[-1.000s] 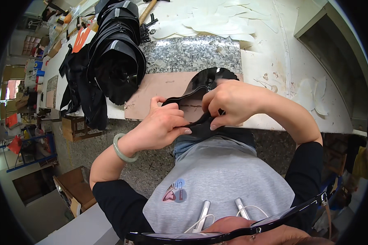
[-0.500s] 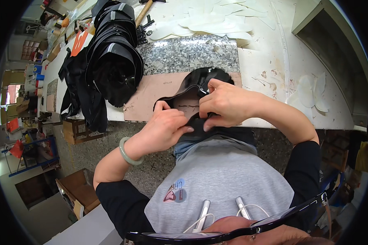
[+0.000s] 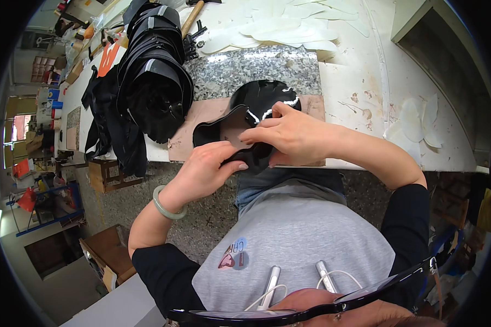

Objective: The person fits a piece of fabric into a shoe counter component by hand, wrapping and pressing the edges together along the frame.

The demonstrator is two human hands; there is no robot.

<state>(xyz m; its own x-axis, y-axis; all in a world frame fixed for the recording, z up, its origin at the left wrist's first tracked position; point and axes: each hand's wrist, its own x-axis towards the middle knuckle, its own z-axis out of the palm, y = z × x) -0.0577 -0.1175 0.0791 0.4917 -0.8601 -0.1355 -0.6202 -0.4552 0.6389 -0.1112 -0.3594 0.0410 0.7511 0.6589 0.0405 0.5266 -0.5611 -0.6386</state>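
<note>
Head view. Both hands work a glossy black leather piece at the near edge of the counter. The piece lies partly on a brown board, which rests beside a grey speckled stone slab.

The left hand, with a pale green bangle on its wrist, has its grip closed on the piece's lower edge, fingers curled over it. The right hand lies across the middle of the piece with fingers bent, its grip closed on the piece, thumb and forefinger pinching near the wavy inner edge.

To the left, a stack of black shaped pieces stands on the counter. Pale cut-out shapes lie at the far side, and more at the right. A hammer handle lies beyond the stack.
</note>
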